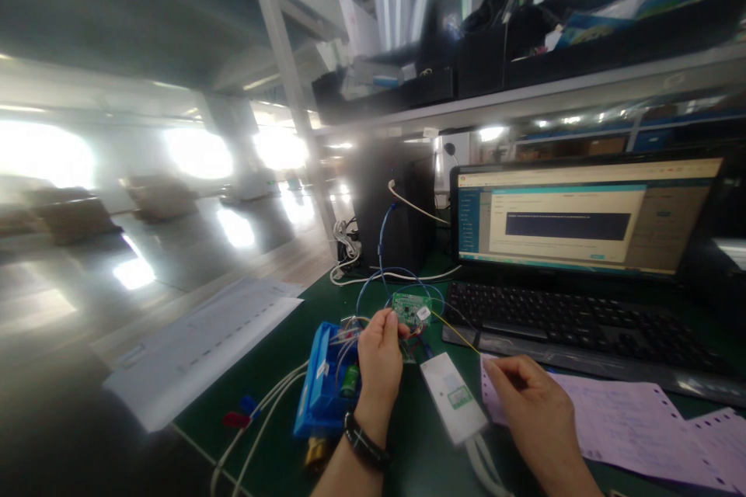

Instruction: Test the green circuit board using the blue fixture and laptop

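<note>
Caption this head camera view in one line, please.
Left hand at a green circuit board beside a blue fixture; right hand by a thin yellow wire over pink printed forms, laptop behind.

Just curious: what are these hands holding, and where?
Left hand pinches the green circuit board by its near edge; right hand seems to hold a thin yellow wire by its end.

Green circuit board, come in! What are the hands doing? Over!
Left hand at green circuit board edge. Right hand pinching yellow wire. White box between hands.
</note>
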A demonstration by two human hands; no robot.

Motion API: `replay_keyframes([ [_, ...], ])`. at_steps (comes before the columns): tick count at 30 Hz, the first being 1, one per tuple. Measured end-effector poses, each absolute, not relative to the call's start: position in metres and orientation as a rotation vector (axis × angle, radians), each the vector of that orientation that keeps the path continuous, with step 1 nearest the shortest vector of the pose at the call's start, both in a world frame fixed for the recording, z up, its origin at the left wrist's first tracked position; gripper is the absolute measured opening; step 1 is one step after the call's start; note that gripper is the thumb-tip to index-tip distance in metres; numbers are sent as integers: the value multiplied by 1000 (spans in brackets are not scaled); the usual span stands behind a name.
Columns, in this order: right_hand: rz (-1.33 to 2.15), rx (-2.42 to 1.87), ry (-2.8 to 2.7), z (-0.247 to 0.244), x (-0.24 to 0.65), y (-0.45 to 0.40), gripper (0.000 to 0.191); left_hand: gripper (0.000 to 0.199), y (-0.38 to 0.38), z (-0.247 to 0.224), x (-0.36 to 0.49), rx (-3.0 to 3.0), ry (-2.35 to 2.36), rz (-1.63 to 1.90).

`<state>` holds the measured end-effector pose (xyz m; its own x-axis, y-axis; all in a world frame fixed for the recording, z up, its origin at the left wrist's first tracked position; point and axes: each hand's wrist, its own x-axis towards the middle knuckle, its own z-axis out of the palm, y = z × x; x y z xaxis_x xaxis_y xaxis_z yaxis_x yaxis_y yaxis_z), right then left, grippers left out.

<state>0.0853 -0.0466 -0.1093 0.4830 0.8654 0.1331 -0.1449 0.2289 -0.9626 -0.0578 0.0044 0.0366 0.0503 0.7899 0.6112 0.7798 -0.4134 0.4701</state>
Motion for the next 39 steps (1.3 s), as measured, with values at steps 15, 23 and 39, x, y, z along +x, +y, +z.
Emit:
replay_keyframes([
  [15, 835, -1116, -782, -111, 84, -45, 48, 35, 3, 39, -57, 2294, 1714, 1332],
  [23, 848, -1131, -784, -110, 84, -44, 49, 36, 5, 37, -57, 2287, 1694, 1338],
  [39, 870, -1150, -791, -110, 84, -44, 54, 36, 6, 36, -58, 2265, 1702, 1339],
])
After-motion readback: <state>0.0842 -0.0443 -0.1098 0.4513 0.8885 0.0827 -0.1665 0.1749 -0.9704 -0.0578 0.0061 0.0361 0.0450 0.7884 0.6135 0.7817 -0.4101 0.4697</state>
